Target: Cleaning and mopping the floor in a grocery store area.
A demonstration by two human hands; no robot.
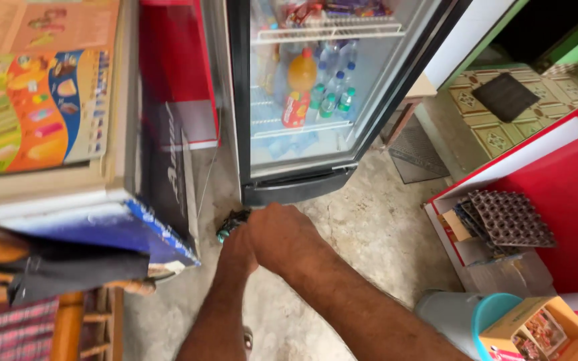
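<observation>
Both my hands meet over the concrete floor in front of a glass-door fridge (302, 100). My right hand (282, 234) lies over my left hand (239, 247) and covers most of it. Between them they hold a small dark green object (230, 224), which sticks out to the left; its kind is too hidden to tell. The fridge door is shut, with bottles, an orange drink and a red can on its wire shelves.
A chest freezer (68, 167) with colourful ice-cream pictures stands at the left, a red cabinet behind it. A red shelf (556, 187) with dark egg trays is on the right. A teal-lidded bin and a cardboard box (536, 327) sit at the bottom right. A wooden chair is at the bottom left.
</observation>
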